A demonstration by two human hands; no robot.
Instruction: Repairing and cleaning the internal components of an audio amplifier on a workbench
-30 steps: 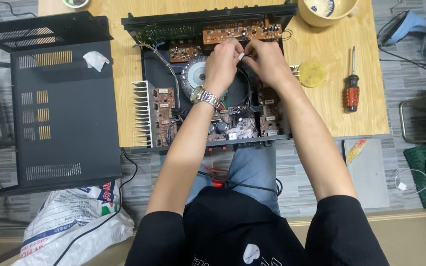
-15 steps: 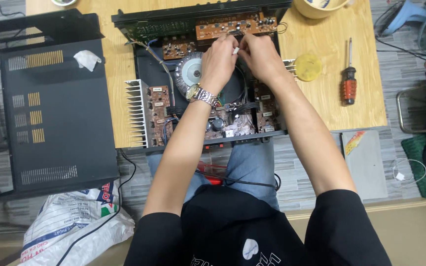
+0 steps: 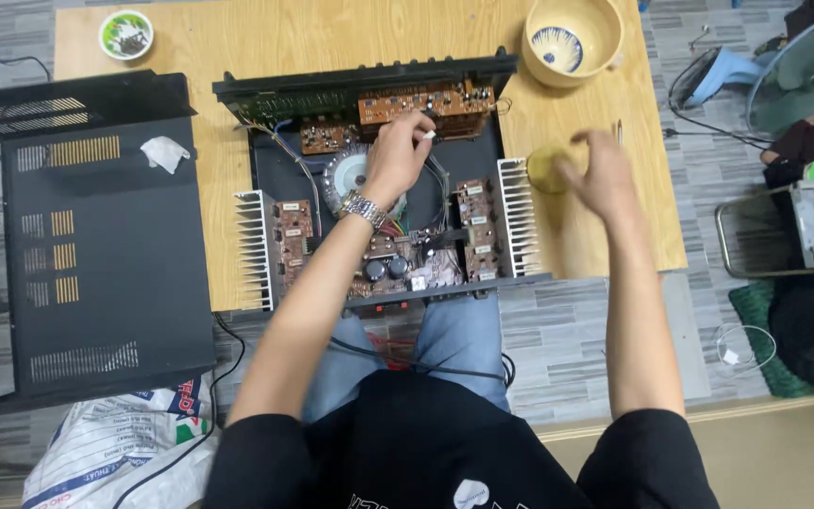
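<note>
Centre frame, left hand (image 3: 394,160) sits over the open amplifier chassis (image 3: 379,226), fingers pinched on a small white part (image 3: 429,136). Right of it, blurred right hand (image 3: 605,174) by a yellowish round object (image 3: 546,168); grip unclear. Bowl (image 3: 572,38) upper right.

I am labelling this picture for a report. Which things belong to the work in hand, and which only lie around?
In use: opened amplifier chassis; left hand pinching something small and white; right hand at small yellow dish.

Lying about: black metal cover; cream bowl; green dish; fan.
</note>
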